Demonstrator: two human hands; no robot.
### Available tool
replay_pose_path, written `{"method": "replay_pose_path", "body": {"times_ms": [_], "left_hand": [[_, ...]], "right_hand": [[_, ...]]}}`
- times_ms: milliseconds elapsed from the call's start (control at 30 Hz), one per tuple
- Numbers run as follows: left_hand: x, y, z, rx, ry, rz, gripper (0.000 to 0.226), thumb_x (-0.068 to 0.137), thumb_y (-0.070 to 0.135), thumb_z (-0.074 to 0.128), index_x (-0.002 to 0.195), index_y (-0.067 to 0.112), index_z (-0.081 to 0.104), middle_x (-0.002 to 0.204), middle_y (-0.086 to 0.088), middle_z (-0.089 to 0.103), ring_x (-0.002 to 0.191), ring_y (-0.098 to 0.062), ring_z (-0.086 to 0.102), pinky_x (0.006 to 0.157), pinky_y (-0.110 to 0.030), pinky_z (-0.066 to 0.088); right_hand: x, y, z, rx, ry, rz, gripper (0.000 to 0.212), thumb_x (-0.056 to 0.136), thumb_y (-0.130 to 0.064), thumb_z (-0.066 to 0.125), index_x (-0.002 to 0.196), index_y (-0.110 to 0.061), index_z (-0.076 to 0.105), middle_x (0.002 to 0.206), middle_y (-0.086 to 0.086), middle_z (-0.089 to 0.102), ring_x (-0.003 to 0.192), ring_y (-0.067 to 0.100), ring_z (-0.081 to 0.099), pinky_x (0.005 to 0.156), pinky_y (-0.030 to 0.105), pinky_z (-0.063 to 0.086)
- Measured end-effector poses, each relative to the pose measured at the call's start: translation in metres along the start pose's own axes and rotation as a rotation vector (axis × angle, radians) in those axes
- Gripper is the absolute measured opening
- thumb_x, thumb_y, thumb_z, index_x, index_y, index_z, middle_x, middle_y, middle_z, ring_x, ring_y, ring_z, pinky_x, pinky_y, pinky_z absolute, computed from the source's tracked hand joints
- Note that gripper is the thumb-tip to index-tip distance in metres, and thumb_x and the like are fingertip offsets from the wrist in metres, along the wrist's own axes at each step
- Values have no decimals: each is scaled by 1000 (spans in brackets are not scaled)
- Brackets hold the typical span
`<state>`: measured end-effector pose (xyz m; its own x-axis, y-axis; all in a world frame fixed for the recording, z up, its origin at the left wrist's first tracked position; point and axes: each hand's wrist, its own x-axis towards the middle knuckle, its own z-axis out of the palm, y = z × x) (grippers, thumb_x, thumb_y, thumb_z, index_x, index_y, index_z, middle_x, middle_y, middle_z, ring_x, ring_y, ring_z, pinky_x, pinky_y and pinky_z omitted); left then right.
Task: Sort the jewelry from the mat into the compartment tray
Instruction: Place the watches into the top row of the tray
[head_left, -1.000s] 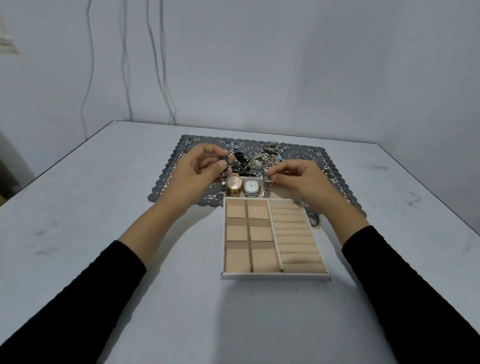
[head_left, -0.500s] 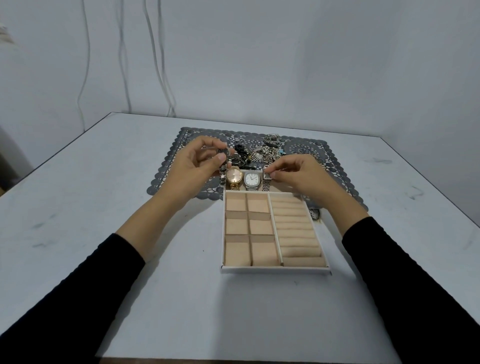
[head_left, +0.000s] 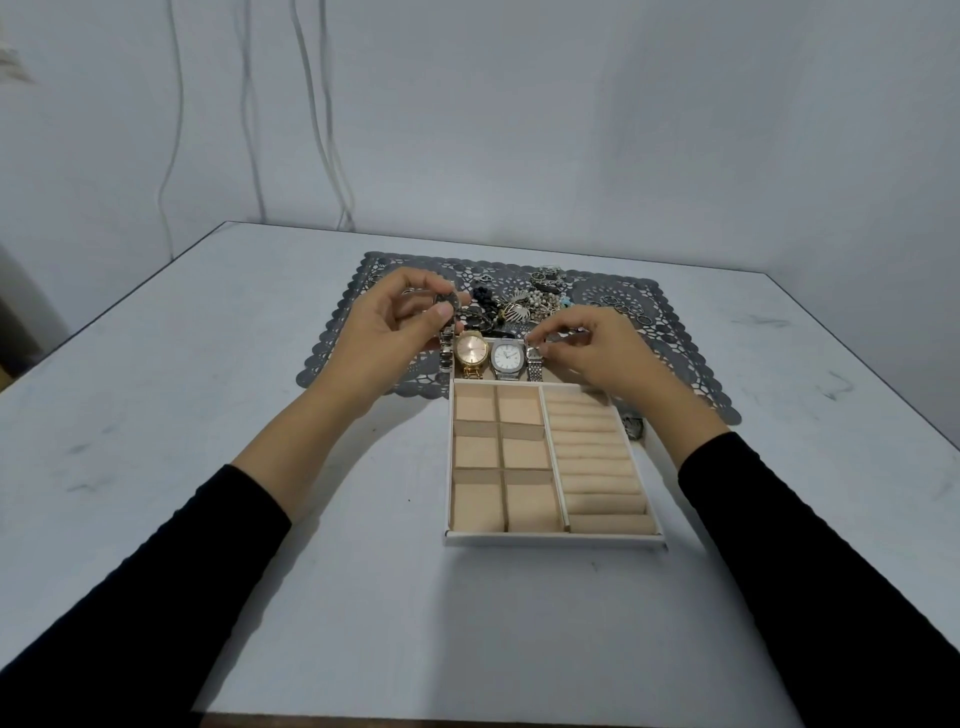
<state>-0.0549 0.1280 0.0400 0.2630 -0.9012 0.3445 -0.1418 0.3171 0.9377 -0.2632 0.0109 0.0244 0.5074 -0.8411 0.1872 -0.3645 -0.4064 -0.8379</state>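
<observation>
A white compartment tray (head_left: 555, 538) with beige lining sits on the table, its far end on a dark lace mat (head_left: 670, 353). In the tray's far section lie a gold watch (head_left: 471, 352) and a silver watch (head_left: 507, 358). My left hand (head_left: 387, 332) pinches a dark metal watch (head_left: 445, 332) whose band hangs down at the tray's far left corner. My right hand (head_left: 597, 353) pinches a small silver watch (head_left: 534, 359) at the right of the silver one. A heap of jewelry (head_left: 524, 304) lies on the mat behind the tray.
Several small rings (head_left: 626, 310) lie on the right part of the mat. A small dark piece (head_left: 634, 427) rests beside the tray's right wall. Cables hang down the wall behind the grey table (head_left: 156, 415).
Both hands stay at the tray's far end with their watches. The left hand has lifted slightly, so the dark watch's band hangs lower beside the gold watch.
</observation>
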Motion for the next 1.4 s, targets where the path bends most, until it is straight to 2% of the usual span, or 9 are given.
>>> {"method": "replay_pose_path", "body": {"times_ms": [100,267,467,700,800,900,1167,1267,1400], "left_hand": [[0,0,0,1,-4,1,14,93,6,59,101,17,60,110,-10,71,98,-20,69,74,-20,53],[1,-2,-1,25,-6,11,14,93,6,59,101,17,60,111,-11,71,100,-21,68,76,-19,52],[0,-2,0,17,-10,4,14,93,5,59,102,16,59,111,-9,71,98,-20,70,78,-21,53],[-1,-2,2,4,-1,-8,15,93,3,58,100,16,60,108,-6,72,91,-13,71,77,-22,55],[-1,-2,3,-17,-12,-12,16,93,1,57,100,15,59,107,-5,72,86,-10,71,75,-22,55],[-1,-3,2,-33,-17,-22,15,93,1,57,100,14,59,107,-6,72,87,-15,72,80,-27,57],[-1,-2,3,-13,-14,-21,15,93,2,58,101,15,60,105,-2,73,89,-11,71,78,-27,58],[-1,-2,2,-7,-13,-18,16,92,2,59,100,16,60,99,3,74,86,-8,71,77,-25,57],[-2,-1,2,-2,-9,-21,17,92,3,59,99,18,61,96,6,74,86,-8,71,74,-22,56]], "right_hand": [[0,0,0,44,-10,33,13,86,-16,70,88,-28,74,77,19,71,63,32,57,47,32,40],[3,4,2,0,21,27,14,85,-16,71,88,-29,75,67,5,71,61,27,62,55,44,49],[3,6,1,-79,44,-14,12,85,-17,72,89,-28,76,67,5,71,59,36,64,49,34,48],[2,4,5,-87,59,-68,14,82,-10,73,90,-22,76,84,1,72,64,17,64,53,25,51],[2,6,5,-105,73,-77,15,84,-13,72,88,-27,75,77,6,72,64,38,65,50,43,53],[3,7,7,-181,86,-110,17,84,-15,72,89,-31,74,81,0,73,76,36,68,64,51,57],[2,2,6,-248,100,-95,14,82,-16,74,94,-22,75,84,-2,71,61,-2,61,52,4,41],[-1,-1,6,-241,106,-94,14,81,-16,74,93,-23,75,84,-4,71,69,10,66,58,12,51],[-3,-2,6,-155,96,-64,13,83,-12,73,93,-21,75,76,-1,71,48,6,59,41,23,46]]}}
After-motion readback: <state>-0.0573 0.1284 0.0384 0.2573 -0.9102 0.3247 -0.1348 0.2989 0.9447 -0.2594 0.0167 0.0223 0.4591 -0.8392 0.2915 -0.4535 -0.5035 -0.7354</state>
